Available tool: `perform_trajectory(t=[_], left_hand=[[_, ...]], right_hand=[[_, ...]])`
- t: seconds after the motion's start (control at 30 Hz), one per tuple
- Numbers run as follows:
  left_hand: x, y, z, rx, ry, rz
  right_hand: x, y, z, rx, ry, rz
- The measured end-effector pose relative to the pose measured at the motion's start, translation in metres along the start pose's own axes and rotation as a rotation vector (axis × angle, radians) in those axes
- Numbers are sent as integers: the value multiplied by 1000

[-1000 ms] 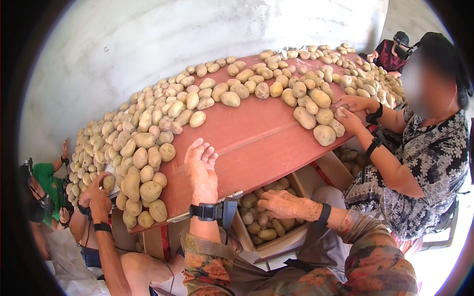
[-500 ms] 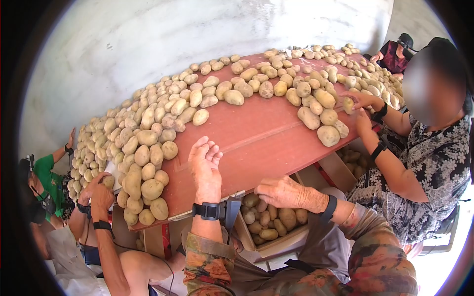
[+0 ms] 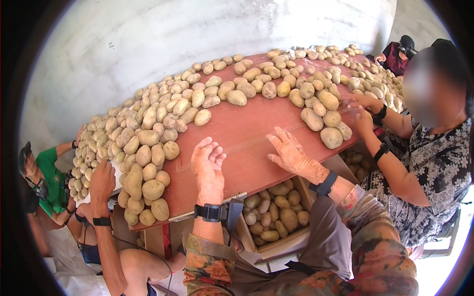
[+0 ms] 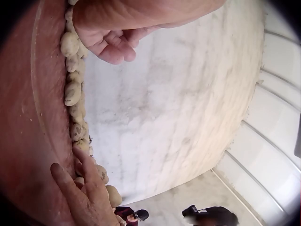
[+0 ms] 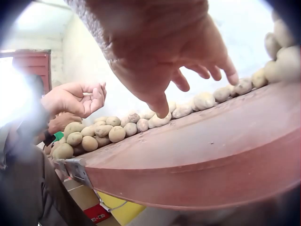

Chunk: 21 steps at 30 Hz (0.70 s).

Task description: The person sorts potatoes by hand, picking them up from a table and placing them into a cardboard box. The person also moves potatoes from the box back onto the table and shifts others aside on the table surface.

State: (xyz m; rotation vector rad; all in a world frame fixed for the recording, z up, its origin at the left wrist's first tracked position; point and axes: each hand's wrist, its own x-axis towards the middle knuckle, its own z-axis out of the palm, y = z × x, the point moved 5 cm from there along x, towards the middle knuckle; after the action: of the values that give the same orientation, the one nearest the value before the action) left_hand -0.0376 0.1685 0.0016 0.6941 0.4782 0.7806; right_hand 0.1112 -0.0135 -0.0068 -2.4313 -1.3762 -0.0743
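My left hand (image 3: 207, 165) is raised above the near side of the red-brown tabletop (image 3: 237, 133), palm turned up, fingers loosely curled around nothing. To its right, my right hand (image 3: 292, 152) reaches over the tabletop with fingers spread and holds nothing. In the right wrist view its fingers (image 5: 160, 101) hang above the board. Potatoes lie in a long heap (image 3: 148, 135) on the left and along the back, and a smaller pile (image 3: 321, 111) sits beyond my right hand. Below the table edge, a drawer-like wooden box (image 3: 256, 250) holds several potatoes (image 3: 281, 219).
On the right a person in a patterned shirt (image 3: 414, 163) works with both hands at the potatoes. At the left, another person's arm (image 3: 103, 197) reaches to the heap, with a person in green (image 3: 47, 177) behind. A pale wall (image 3: 163, 34) stands behind the table.
My right hand has moved from over the potato box up and forward over the tabletop, its fingers spreading. My left hand stays raised in nearly the same pose.
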Motion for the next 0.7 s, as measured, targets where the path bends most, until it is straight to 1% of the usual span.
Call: perform_trajectory(t=[0.07,0.2,0.27,0.4,0.47,0.7], left_hand=[[1,-1,0,8,0,2],[1,-4,2,15,-7,-7],[2,-5,2,20,-7,-5],[2,-6,2,25,-4,-7],[0,-4,3,29,1,-12],[-2,-2,5,69,26,-6]], right_hand=[[8,10,4,-56,-16,35],[26,28,3,-57,5,83],[37,39,3,-86,-30,162],[62,56,6,-109,-41,203],[74,64,6,-133,-31,248],[122,84,-4,-150,66,264]])
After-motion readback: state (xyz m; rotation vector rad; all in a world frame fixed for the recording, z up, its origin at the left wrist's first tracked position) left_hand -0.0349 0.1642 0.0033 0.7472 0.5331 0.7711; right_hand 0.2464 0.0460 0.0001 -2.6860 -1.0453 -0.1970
